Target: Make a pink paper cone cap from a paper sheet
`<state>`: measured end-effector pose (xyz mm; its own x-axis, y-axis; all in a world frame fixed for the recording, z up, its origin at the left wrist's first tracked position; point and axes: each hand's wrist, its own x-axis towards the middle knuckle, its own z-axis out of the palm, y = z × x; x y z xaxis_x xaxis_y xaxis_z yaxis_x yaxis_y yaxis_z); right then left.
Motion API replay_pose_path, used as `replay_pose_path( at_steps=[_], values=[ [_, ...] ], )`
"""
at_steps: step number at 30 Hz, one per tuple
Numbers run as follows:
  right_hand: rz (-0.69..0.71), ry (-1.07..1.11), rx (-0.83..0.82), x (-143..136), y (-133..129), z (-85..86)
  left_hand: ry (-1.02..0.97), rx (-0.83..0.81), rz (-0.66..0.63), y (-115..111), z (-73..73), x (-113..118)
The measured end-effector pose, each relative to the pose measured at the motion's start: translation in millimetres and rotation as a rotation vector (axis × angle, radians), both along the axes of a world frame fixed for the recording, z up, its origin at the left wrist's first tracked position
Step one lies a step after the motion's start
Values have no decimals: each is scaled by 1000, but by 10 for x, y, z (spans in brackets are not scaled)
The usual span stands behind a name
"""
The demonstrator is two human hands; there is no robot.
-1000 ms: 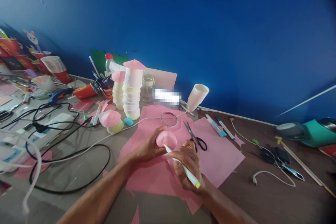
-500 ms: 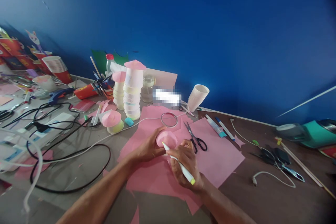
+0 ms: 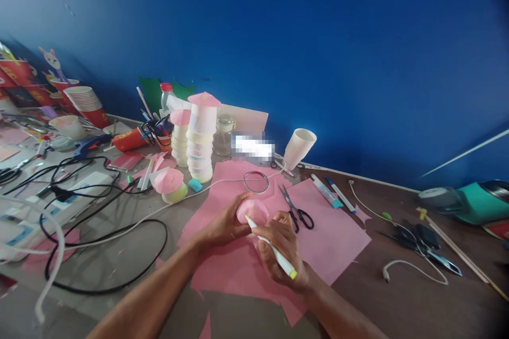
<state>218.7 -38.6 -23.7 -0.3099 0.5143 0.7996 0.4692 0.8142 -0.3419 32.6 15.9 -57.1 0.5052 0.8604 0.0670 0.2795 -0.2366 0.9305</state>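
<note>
A small pink paper cone is in my left hand, which grips its left edge and underside. My right hand is closed around a white marker with a yellow end, and the marker's tip touches the cone's face. Both hands are over pink paper sheets. Black-handled scissors lie open just right of the cone, and a round ring lies behind it. What is under the cone is mostly hidden by my fingers.
Stacked white cup towers with pink roofs stand behind, left of a glass jar. A small pink-roofed cup, a blue eraser and black cables are at left. Leaning white cups and markers are at right.
</note>
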Motion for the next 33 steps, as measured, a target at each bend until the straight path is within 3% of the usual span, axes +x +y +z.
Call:
replay_pose_path(
  at_steps=[8,16,25,33],
  values=[
    [-22,35,-15,52,-35,25,5,-31,-4,-5,45,7],
    [-150,159,-53,53,-52,-90,-84,-19,-41,21,-23,-3],
    [-78,156,-57,69,-48,-101,-92,-66,96,8,66,40],
    [-72,122,-83,41,-35,-119,-81,-56,150,33,-33,47]
  ],
)
